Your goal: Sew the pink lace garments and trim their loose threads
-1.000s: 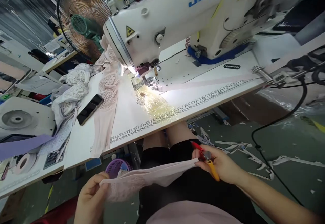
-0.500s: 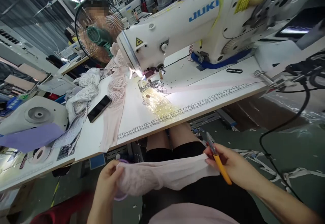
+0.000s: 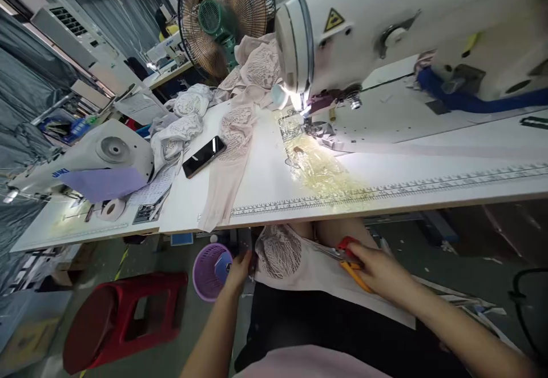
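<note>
Right hand (image 3: 379, 266) has the red-and-orange-handled scissors (image 3: 354, 275) gripped, blades lying over the beige lace bra piece (image 3: 280, 252). Can't tell if the blades are parted. Left hand (image 3: 238, 269) looks to be pinching the cup's outer edge, though the fingertips are shadowy. The piece itself is draped across the lap, just below the worktop's (image 3: 268, 172) front edge.

If you're handling fabric like this with scissors in your fist, imo keep the band lightly taut between both hands, don't stretch it, and angle the tips away from the lace, since that openwork would probably snag first. I'd also keep the blades closed while turning the piece, with the black shorts right underneath.

Readable stuff: blue JUKI lettering on the left-hand sewing machine (image 3: 85, 149), and what looks like JUKI again on the one in the back (image 3: 165, 49). The near sewing machine (image 3: 342, 52) shows just a yellow warning triangle (image 3: 334, 20), no brand visible here. The ruler strip (image 3: 299, 202) has numbers too small for me to read.
</note>
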`<action>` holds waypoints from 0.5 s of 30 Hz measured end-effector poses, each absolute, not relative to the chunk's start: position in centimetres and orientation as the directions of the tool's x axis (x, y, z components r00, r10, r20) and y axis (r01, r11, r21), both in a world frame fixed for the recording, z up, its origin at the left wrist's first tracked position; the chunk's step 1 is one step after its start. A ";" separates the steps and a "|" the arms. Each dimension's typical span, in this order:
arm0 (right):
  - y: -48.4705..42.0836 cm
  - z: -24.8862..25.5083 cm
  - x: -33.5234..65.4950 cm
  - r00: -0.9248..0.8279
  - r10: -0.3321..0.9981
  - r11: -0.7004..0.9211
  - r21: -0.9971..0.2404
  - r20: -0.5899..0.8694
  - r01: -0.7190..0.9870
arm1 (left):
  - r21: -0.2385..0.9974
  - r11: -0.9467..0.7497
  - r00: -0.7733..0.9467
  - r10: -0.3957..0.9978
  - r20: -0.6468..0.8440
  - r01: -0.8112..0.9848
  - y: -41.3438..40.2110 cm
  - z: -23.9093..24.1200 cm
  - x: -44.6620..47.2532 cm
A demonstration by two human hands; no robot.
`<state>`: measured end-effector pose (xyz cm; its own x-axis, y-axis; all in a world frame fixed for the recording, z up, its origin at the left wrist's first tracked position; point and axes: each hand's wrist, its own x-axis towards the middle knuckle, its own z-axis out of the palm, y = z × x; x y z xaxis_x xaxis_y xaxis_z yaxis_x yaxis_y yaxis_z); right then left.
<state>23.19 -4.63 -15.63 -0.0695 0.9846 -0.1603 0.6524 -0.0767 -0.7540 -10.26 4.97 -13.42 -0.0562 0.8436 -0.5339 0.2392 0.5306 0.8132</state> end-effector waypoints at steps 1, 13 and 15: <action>-3.4 -15.8 22.2 -0.120 0.973 -0.068 -0.745 -0.196 0.664 | 0.801 0.565 -0.034 0.820 -0.571 0.198 4.4 -13.9 -10.2; 1.0 -15.2 17.7 -0.310 0.884 -0.067 -0.751 -0.351 0.657 | 0.830 0.548 0.297 0.814 -0.499 -0.109 2.4 -10.9 -9.5; -1.0 -14.5 17.9 -0.377 0.872 -0.040 -0.813 -0.311 0.580 | 0.873 0.483 0.318 0.840 -0.440 -0.067 2.1 -7.5 -10.9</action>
